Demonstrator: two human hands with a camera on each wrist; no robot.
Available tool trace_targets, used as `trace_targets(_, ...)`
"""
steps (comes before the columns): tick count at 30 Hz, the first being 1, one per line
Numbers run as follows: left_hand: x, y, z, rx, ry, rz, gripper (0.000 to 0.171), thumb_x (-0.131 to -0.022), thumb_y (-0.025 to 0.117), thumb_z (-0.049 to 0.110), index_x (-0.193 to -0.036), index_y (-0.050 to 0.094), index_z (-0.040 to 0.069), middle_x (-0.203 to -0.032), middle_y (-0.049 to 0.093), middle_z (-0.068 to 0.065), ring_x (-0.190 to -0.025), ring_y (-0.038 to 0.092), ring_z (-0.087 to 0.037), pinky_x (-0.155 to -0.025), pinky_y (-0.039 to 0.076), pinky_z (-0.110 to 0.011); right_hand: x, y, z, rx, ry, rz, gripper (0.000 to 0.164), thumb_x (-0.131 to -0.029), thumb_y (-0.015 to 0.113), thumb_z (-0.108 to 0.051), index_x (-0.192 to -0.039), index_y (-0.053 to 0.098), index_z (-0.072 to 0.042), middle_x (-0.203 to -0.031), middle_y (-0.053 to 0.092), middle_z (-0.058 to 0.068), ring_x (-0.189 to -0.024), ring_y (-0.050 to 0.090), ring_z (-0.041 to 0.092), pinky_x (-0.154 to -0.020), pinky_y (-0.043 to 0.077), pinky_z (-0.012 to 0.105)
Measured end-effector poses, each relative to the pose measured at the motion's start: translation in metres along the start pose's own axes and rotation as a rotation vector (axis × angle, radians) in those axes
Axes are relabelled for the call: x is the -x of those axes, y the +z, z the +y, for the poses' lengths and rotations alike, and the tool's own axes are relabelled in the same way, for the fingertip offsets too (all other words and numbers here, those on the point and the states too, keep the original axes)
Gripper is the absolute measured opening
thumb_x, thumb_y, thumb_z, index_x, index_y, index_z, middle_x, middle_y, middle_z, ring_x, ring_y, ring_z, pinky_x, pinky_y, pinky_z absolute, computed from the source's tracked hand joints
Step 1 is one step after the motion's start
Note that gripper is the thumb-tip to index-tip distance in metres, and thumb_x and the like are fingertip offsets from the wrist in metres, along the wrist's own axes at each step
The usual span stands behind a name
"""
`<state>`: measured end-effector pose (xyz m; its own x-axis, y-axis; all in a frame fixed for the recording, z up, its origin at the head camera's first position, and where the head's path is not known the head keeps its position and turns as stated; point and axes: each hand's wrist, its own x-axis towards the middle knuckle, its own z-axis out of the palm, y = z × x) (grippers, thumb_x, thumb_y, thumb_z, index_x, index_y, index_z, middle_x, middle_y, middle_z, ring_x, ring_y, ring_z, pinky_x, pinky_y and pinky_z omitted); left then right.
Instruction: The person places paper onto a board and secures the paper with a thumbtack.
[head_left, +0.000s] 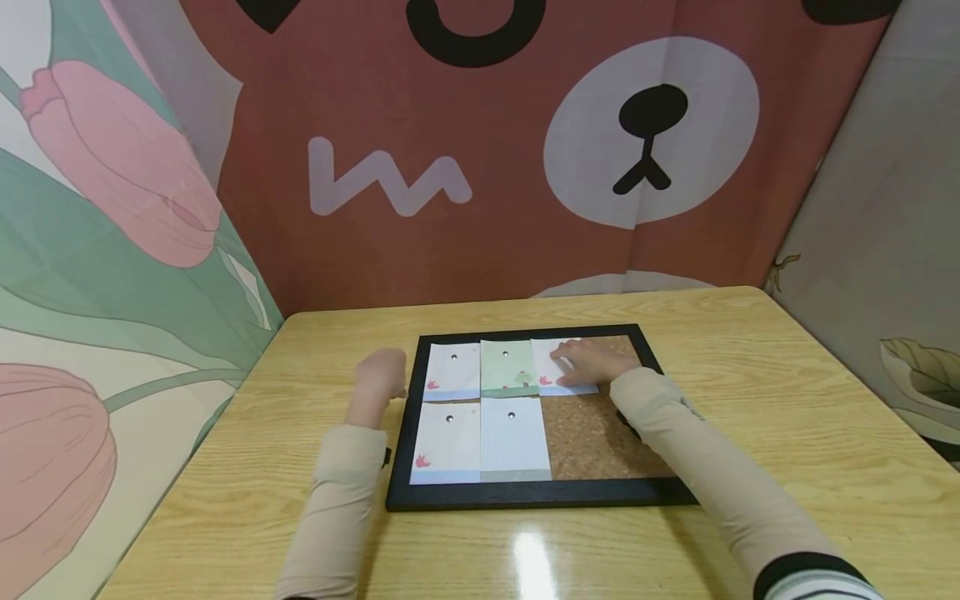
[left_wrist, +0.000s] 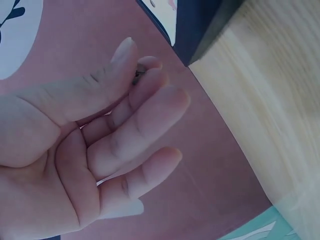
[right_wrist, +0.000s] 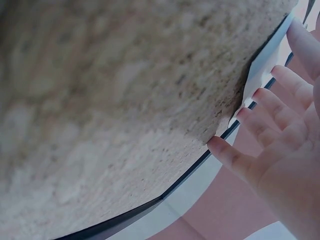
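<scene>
Head view: cork board (head_left: 600,437) in a black frame flat on the wooden table (head_left: 787,400), between the two forearms. Right hand (head_left: 592,362) laid with fingers extended on the white note (head_left: 562,367) at the far right of the pinned row, pressing it to the cork. Beside it toward the left hand, a green note (head_left: 508,369) and another white note (head_left: 453,368), each with a pin; nearer the body, two more pinned notes (head_left: 480,442). Left hand (head_left: 378,379) raised just outside the frame's left edge, fingers curled loosely together.

Left wrist view: left hand (left_wrist: 90,155) palm up, thumb tip pressed to the index fingertip, pinching a small dark thing (left_wrist: 137,74), too small to identify; other fingers relaxed. Frame corner and table beyond the fingertips.

Right wrist view: right hand's fingertips (right_wrist: 235,155) straight, touching the note's edge (right_wrist: 260,75) on blurred cork.
</scene>
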<state>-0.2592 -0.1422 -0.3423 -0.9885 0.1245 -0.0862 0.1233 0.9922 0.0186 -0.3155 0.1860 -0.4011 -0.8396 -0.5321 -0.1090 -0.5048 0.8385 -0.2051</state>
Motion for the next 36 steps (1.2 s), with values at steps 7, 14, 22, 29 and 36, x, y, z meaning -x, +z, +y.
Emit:
trace_targets(7, -0.002, -0.003, 0.013, -0.033, -0.02, -0.001, 0.039, -0.065, 0.08, 0.018, -0.096, 0.061, 0.002, -0.093, 0.061, -0.012, -0.08, 0.057, -0.024, -0.063, 0.049, -0.038, 0.001, 0.0, -0.001, -0.005, 0.019, -0.008, 0.053, -0.082, 0.064, -0.031, -0.126, 0.05, -0.005, -0.127, 0.047, 0.016, -0.116, 0.042, 0.032, -0.095, 0.032, 0.046)
trace_targets(14, -0.008, 0.001, 0.024, -0.076, -0.052, -0.032, 0.042, -0.065, 0.08, 0.022, -0.098, 0.062, 0.004, -0.084, 0.059, -0.008, -0.07, 0.052, -0.02, -0.056, 0.046, -0.033, 0.002, 0.002, 0.0, -0.023, -0.031, 0.025, 0.052, -0.081, 0.066, -0.027, -0.124, 0.05, -0.001, -0.124, 0.048, 0.02, -0.115, 0.042, 0.035, -0.094, 0.032, 0.046)
trace_targets(22, -0.011, 0.002, 0.032, -0.049, -0.003, 0.037, 0.036, -0.065, 0.08, 0.017, -0.093, 0.063, 0.002, -0.082, 0.061, -0.01, -0.069, 0.055, -0.02, -0.056, 0.048, -0.034, 0.0, 0.004, 0.0, -0.025, -0.025, 0.022, 0.053, -0.081, 0.065, -0.027, -0.124, 0.05, -0.001, -0.125, 0.048, 0.019, -0.115, 0.042, 0.035, -0.094, 0.032, 0.046)
trace_targets(29, -0.012, -0.002, 0.041, 0.002, 0.044, 0.064, 0.006, -0.078, 0.068, 0.006, -0.08, 0.064, 0.002, -0.073, 0.06, -0.008, -0.06, 0.051, -0.017, -0.048, 0.044, -0.03, 0.0, 0.002, 0.0, -0.028, -0.001, 0.008, 0.053, -0.082, 0.065, -0.029, -0.126, 0.049, -0.003, -0.127, 0.046, 0.018, -0.117, 0.04, 0.034, -0.096, 0.031, 0.046)
trace_targets(36, -0.016, -0.003, 0.049, 0.057, 0.076, 0.084, 0.026, -0.083, 0.048, -0.002, -0.059, 0.051, 0.007, -0.062, 0.049, -0.005, -0.051, 0.033, -0.014, -0.04, 0.028, -0.026, 0.001, 0.002, 0.001, -0.044, -0.01, 0.015, 0.053, -0.081, 0.065, -0.027, -0.125, 0.05, -0.002, -0.126, 0.047, 0.019, -0.116, 0.041, 0.034, -0.095, 0.032, 0.046)
